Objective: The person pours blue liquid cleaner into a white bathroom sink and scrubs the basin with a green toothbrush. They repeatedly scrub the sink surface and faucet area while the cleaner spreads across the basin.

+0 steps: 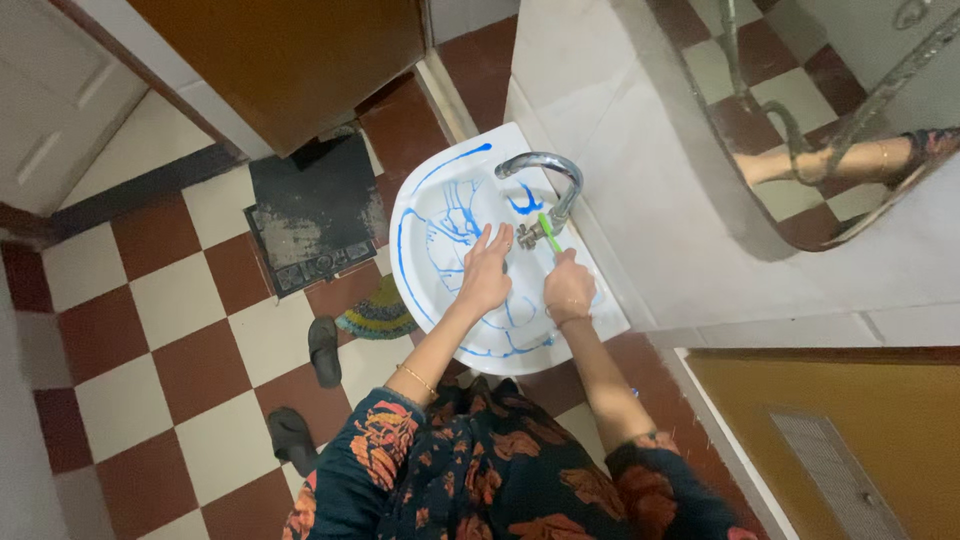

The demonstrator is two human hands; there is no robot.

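A white wash basin (425, 205) streaked with blue liquid hangs on the tiled wall. A curved chrome tap (548, 175) arches over its right side. My left hand (484, 270) rests flat in the bowl with fingers spread, just left of the tap's base. My right hand (568, 288) is closed around a green-handled brush (549, 231), whose head sits at the foot of the tap.
A mirror (830, 110) hangs on the wall to the right. Below the basin lie a dark floor mat (315, 215), a round coloured mat (380, 312) and two dark slippers (323, 350) on red-and-white checkered tiles. A brown door (290, 60) stands beyond.
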